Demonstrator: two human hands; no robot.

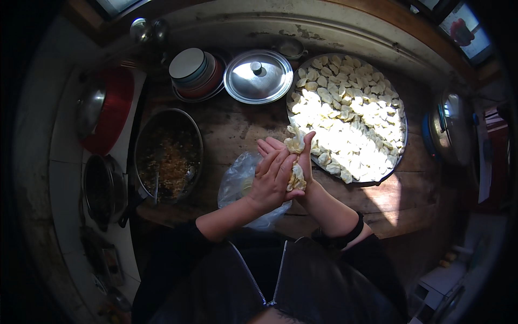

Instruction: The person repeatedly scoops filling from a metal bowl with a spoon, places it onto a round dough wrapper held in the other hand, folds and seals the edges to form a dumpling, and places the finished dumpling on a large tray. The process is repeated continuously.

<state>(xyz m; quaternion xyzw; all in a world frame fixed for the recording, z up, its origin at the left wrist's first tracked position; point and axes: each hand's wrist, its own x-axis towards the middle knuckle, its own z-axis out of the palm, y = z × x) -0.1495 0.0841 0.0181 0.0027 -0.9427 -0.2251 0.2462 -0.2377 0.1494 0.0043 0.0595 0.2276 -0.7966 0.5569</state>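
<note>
Over the wooden table, my left hand lies across my right hand, palm towards palm. Pressed between them is a crumpled, pale yellowish-white soft mass, which bulges out at the top and bottom. Whether it is dough or leaf I cannot tell, and its middle is hidden by my fingers. My right thumb points up beside the upper bulge. Under my left wrist lies a clear plastic bag with something pale and round inside. Just right of my hands is a large round tray covered with folded dumplings.
A metal bowl of chopped filling with a utensil stands left. Stacked bowls and a steel lid sit at the back. A red basin and dark pot line the left side; a lidded cooker stands right.
</note>
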